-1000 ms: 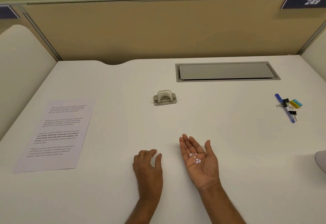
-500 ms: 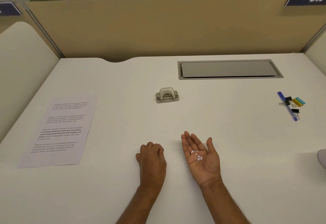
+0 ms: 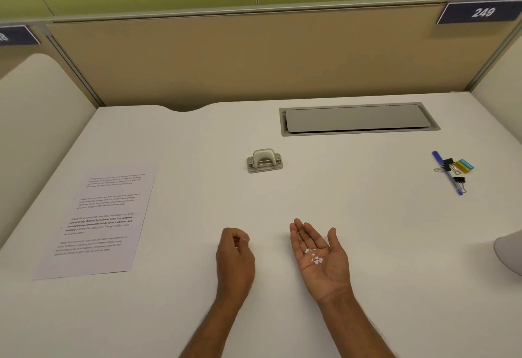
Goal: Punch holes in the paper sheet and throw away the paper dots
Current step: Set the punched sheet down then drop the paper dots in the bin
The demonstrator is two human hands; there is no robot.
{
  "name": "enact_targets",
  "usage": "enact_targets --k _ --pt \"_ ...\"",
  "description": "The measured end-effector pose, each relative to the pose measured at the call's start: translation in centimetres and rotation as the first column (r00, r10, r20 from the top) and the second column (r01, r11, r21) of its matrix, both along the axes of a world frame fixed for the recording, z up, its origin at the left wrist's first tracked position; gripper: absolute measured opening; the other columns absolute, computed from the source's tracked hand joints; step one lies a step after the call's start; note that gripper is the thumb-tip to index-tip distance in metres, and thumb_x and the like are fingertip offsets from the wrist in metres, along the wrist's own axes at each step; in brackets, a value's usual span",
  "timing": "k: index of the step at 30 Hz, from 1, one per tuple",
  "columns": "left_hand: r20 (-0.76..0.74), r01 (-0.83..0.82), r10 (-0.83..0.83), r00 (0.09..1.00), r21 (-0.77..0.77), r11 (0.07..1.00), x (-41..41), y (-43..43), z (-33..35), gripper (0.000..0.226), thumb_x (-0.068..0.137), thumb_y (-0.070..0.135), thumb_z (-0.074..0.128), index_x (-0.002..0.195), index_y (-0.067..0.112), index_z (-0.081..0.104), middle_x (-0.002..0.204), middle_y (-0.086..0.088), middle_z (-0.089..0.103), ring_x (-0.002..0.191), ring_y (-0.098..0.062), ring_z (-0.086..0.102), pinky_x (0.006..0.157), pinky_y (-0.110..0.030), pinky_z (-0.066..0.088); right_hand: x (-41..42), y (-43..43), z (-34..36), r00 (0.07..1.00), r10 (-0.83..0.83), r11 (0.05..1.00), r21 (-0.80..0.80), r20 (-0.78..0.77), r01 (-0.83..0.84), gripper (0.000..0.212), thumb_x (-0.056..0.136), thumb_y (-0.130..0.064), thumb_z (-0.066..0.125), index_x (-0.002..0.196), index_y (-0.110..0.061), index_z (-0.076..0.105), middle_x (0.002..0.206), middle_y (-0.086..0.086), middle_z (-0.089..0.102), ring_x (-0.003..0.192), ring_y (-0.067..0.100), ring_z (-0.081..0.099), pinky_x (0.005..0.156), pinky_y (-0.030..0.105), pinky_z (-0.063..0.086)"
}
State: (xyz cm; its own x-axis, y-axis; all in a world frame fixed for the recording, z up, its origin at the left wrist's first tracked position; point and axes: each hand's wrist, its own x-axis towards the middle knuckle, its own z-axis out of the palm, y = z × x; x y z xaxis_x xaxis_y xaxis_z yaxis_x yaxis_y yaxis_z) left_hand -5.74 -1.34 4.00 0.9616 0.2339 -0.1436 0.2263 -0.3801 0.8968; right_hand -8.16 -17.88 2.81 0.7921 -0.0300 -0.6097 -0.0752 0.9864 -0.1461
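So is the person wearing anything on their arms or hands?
No. The left hand and the right hand are bare: no gloves, rings, watch or bracelet, and no sleeves show on the arms up to the picture's edge.

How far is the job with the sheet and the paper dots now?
Punching looks done: the sheet lies at the left and the hole punch stands alone, though holes are too small to see. In hand: the paper dots lie in the open right hand; the left hand is curled beside it. Left: throwing the dots away; no bin shows clearly.
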Motion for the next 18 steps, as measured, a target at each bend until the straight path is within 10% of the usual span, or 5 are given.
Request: enact_targets --k 7,13,18 --pt "0.044 0.492 -0.492 0.87 -0.007 0.87 -3.9 -6.0 4.0 0.018 0.103 0.012 0.044 0.089 0.023 0.051 0.093 0.002 0.061 0.088 -0.009 0.058 0.071 -0.014 0.044 -1.1 -0.2 1.6 1.0 0.005 1.0 -0.014 0.0 -0.005 0.054 0.102 -0.044 0.047 0.121 0.005 0.06 0.126 0.024 0.066 0.119 0.036 0.063 0.092 0.045 0.054" --pt "0.054 0.655 -0.653 0.756 -0.074 0.752 -5.5 -10.4 6.0 0.041 0.098 -0.005 0.042 0.073 0.027 0.048 0.132 -0.011 0.059 0.141 -0.016 0.04 0.098 -0.001 0.035 -2.7 -2.4 3.5 0.999 -0.036 0.999 -0.019 0.019 0.036 0.051 0.103 -0.045 0.044 0.116 0.0 0.064 0.13 0.018 0.066 0.12 0.033 0.064 0.11 0.042 0.041" --pt "0.203 0.677 -0.67 0.714 0.042 0.735 -6.0 -13.9 7.0 0.026 0.093 0.005 0.052 0.088 0.025 0.067 0.101 0.011 0.065 0.117 -0.014 0.059 0.098 -0.029 0.05 -4.3 -6.1 5.4 0.993 -0.113 0.993 0.034 0.042 0.111 0.051 0.102 -0.043 0.046 0.104 0.002 0.072 0.127 0.017 0.067 0.127 0.031 0.059 0.102 0.042 0.046"
